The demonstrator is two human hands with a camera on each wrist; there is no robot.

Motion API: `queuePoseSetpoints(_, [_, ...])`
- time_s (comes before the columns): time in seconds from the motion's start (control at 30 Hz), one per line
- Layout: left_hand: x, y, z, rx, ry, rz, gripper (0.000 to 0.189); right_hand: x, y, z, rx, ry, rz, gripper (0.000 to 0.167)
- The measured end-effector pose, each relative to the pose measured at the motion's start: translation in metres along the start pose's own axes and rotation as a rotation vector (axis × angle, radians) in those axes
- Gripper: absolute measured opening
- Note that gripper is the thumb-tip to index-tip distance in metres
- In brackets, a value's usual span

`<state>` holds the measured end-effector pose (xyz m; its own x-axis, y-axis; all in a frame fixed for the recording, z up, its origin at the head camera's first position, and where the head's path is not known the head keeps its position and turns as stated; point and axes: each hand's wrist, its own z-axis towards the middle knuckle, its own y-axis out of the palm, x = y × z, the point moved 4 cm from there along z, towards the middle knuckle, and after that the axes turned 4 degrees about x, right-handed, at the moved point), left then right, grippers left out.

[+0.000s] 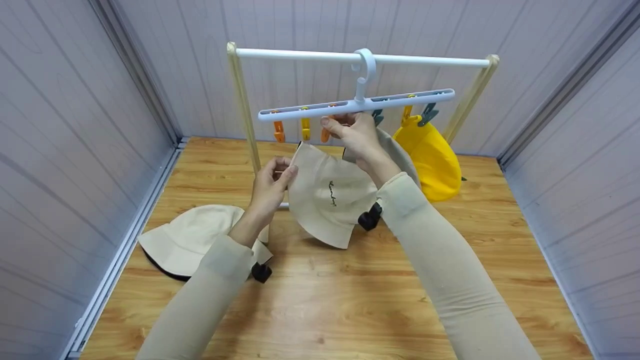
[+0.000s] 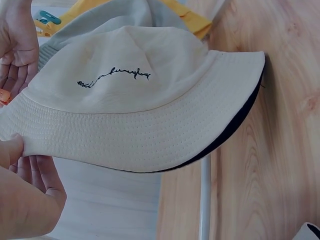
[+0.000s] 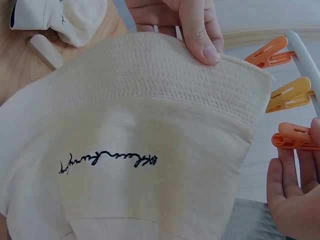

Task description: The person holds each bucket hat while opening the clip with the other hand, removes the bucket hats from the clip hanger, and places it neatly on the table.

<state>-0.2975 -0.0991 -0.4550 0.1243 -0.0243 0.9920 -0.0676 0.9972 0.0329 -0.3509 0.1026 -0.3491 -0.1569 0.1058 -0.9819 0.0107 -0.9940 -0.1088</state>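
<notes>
A cream bucket hat [image 1: 330, 190] with dark script lettering hangs sideways from my left hand [image 1: 267, 190], which pinches the edge of its brim between thumb and fingers. My right hand [image 1: 361, 140] holds an orange clothespin [image 3: 295, 136] under the white clip hanger [image 1: 310, 110], thumb on one side and fingers on the other. In the right wrist view, the hat's brim corner lies close to a yellow clothespin [image 3: 290, 95] and stands apart from the held one. Another orange clothespin [image 1: 279, 131] hangs at the hanger's left end.
A grey hat [image 1: 400, 150] and a yellow hat [image 1: 432, 160] hang from clips on the right. The hanger hooks over a white rail [image 1: 300, 53] on wooden posts. Another cream hat [image 1: 200, 230] lies on the wood-grain surface [image 1: 350, 310] at left. Panelled walls stand around.
</notes>
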Motion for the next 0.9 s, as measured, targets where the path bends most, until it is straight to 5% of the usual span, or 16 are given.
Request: queuePoseSetpoints(0.9, [-0.006, -0.014, -0.004, 0.045, -0.015, 0.007, 0.018, 0.001, -0.001, 0.001, -0.022, -0.001, -0.023, 0.022])
